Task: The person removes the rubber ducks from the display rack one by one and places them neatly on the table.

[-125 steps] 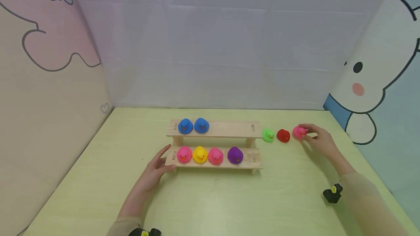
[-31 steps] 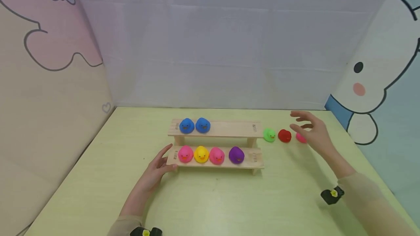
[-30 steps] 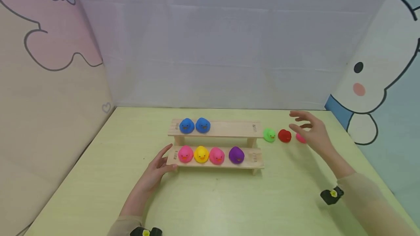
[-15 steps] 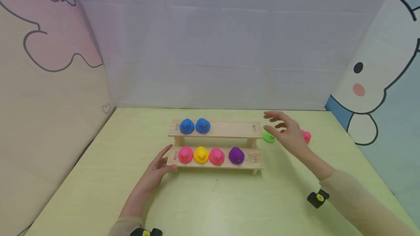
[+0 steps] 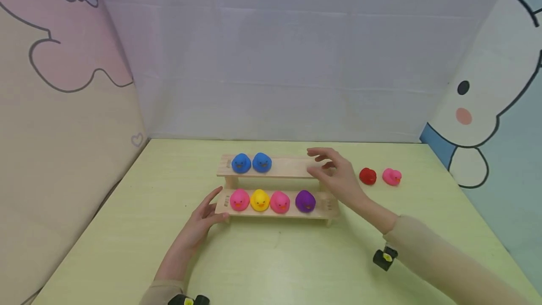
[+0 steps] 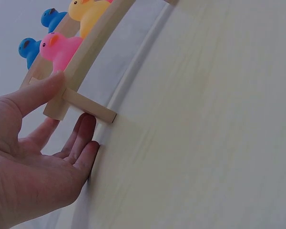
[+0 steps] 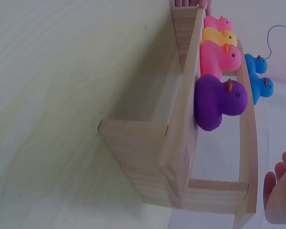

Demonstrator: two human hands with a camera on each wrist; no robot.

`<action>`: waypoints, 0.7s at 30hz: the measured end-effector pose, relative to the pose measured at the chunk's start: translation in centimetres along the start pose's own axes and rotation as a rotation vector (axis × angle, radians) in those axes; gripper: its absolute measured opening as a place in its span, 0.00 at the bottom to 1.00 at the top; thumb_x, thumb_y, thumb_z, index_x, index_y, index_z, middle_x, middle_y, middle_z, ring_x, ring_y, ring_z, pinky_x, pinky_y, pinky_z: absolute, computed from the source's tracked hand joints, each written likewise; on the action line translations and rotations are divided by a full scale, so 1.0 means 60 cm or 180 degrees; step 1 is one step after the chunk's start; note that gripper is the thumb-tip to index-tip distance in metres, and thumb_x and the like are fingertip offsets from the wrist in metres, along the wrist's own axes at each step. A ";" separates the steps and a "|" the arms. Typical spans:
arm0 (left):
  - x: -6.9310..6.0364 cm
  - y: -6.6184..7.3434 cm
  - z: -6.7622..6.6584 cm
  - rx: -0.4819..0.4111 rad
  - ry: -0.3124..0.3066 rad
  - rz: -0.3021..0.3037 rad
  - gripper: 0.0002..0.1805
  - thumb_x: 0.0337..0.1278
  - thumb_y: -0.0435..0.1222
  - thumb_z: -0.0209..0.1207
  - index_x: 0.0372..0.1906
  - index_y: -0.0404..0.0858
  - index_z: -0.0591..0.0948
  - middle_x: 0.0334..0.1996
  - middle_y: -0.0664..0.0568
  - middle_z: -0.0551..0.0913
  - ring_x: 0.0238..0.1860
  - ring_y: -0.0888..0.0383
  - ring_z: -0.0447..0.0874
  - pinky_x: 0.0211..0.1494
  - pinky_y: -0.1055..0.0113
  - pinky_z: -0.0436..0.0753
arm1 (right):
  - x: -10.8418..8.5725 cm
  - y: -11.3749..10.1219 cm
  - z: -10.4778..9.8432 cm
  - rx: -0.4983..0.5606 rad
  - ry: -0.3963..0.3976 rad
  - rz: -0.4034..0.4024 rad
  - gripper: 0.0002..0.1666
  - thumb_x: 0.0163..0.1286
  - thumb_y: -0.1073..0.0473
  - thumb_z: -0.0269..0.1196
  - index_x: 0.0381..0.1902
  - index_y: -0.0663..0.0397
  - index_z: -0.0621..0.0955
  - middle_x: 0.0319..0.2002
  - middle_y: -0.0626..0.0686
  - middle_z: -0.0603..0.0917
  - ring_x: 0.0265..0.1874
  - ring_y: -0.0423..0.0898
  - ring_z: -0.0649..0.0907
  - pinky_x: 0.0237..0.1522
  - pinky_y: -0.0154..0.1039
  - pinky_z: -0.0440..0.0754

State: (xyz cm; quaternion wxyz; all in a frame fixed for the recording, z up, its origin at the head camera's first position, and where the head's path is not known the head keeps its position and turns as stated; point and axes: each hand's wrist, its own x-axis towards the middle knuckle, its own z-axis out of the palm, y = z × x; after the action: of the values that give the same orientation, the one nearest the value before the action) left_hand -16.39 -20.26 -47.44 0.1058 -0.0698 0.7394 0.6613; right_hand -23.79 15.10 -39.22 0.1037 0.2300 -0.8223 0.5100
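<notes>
Head view: right hand [image 5: 337,175] covers part of the two-tier wooden shelf [image 5: 290,167] at its 2 o'clock end. Stamped marks [image 5: 227,201] too small to read. Red duck [image 5: 367,176], 4 o'clock: facing unclear. Black wrist device [image 5: 188,300] clipped at 6 o'clock. Left wrist view: yellow duck [image 6: 89,20] clipped at 12 o'clock, left hand [image 6: 35,174] at 9. Right wrist view: right hand cut off at 4 o'clock, left fingers at 1.

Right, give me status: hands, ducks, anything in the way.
Left hand gripping two-tier wooden rack, left end. Right hand at rack's upper right end, apparently empty. Six toy ducks aboard. Right hand partly blocks head view of that end.
</notes>
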 end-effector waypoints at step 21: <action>0.002 -0.002 0.000 -0.0087 -0.0028 -0.0017 0.43 0.61 0.35 0.63 0.76 0.60 0.57 0.68 0.40 0.69 0.62 0.49 0.75 0.77 0.39 0.52 | 0.031 -0.043 0.104 0.0298 -0.0216 0.0263 0.27 0.67 0.55 0.66 0.63 0.47 0.75 0.61 0.49 0.79 0.56 0.51 0.78 0.55 0.44 0.76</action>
State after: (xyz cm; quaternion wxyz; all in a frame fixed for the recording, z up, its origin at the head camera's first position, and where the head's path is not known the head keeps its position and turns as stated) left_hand -16.48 -20.26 -47.61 0.1098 -0.0703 0.7296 0.6713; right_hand -23.78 8.10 -39.28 0.0437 0.2176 -0.8094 0.5437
